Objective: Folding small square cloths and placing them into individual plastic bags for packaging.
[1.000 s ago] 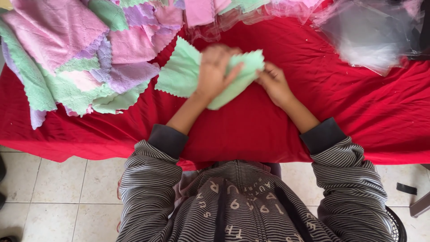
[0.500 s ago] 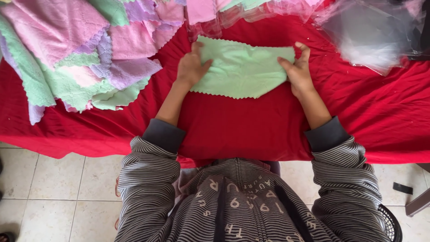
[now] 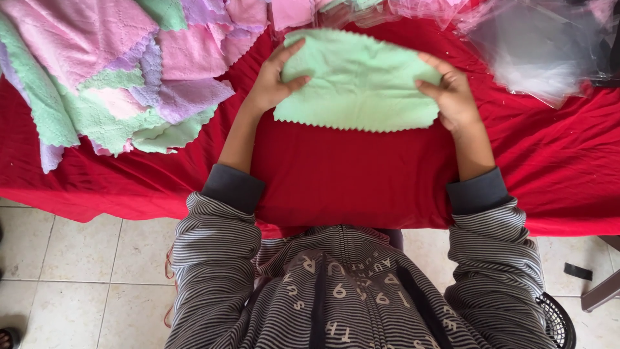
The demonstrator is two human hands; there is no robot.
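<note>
- The left hand (image 3: 271, 81) grips the left edge of a pale green cloth (image 3: 358, 81), thumb laid over the top and fingers tucked at the edge, so it is closed on the fabric.
- The right hand (image 3: 452, 97) pinches the cloth's right edge the same way, fingers curled over it and clamped on the material.
- The green cloth lies flat between both hands, at the far middle of the red-covered table (image 3: 349, 181), its scalloped hem facing the near edge.
- By the look of it, the step in hand is folding: the cloth seems already doubled over and is being squared up.
- A next fold would call for keeping both edges level and the hem lined up, so the layers do not slip.
- A heap of pink, lilac and green cloths (image 3: 110, 71) fills the far left corner.
- Clear plastic bags (image 3: 536, 48) lie at the far right corner.
</note>
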